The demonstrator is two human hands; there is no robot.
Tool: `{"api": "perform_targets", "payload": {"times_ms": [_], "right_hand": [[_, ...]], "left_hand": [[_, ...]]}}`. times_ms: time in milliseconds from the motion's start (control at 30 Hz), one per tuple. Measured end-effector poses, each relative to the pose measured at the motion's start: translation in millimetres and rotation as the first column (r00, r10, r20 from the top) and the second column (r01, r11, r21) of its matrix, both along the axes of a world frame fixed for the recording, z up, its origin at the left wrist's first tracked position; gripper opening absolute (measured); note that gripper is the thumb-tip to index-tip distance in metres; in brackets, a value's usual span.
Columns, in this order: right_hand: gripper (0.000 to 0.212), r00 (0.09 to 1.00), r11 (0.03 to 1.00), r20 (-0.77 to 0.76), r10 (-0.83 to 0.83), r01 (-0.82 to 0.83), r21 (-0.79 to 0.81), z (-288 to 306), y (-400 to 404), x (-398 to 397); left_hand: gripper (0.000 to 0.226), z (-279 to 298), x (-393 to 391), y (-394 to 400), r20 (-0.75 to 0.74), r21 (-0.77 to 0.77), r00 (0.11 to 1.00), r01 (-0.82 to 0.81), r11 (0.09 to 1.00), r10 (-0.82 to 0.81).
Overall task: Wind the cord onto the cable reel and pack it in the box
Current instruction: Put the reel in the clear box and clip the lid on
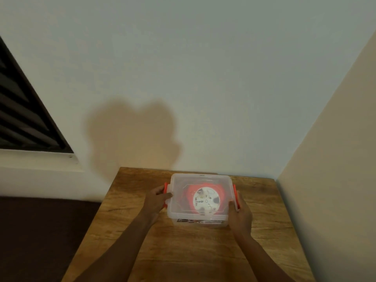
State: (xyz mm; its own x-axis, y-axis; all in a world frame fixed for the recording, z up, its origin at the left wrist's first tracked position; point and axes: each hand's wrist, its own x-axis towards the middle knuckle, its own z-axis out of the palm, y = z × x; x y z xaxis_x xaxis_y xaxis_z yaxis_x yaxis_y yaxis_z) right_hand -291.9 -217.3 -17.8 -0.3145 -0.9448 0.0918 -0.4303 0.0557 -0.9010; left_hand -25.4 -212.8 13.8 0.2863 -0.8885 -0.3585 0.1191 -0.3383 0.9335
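With both forearms reaching over the wooden table (130,251), the left hand (157,198) and right hand (241,214) clasp the orange side latches of the lidded clear plastic box (200,180), cable reel (205,200) inside. It looks rigid, smooth and slippery; the latched ends seem the surest hold.

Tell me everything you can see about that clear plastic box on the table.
The box is clear plastic, rectangular with rounded corners, standing upright near the far edge of a wooden table. Its clear lid is on. Orange latches sit at both short ends. A label strip runs along the near wall. Inside, a red reel with a white centre shows through. The left hand and right hand touch its ends.
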Motion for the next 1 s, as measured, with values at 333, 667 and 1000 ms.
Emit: {"api": "perform_targets", "payload": {"times_ms": [333,667,1000], "right_hand": [[0.046,0.997,1.000,-0.077,0.015,-0.013,0.020,1.8,0.5,0.9],[0.043,0.997,1.000,-0.075,0.007,-0.009,-0.018,3.4,1.2,1.1],[0.048,0.999,0.999,-0.039,-0.033,0.032,-0.011,2.0,4.0,4.9]], "left_hand": [[0.030,-3.0,-10.0,-0.2,0.416,-0.045,0.904,0.134,0.990,-0.103],[0.007,19.5,-12.2,-29.9,0.724,0.260,0.619,0.164,0.952,-0.304],[0.019,25.1,-43.0,-28.0,0.907,0.227,0.325,0.156,0.961,-0.267]]}}
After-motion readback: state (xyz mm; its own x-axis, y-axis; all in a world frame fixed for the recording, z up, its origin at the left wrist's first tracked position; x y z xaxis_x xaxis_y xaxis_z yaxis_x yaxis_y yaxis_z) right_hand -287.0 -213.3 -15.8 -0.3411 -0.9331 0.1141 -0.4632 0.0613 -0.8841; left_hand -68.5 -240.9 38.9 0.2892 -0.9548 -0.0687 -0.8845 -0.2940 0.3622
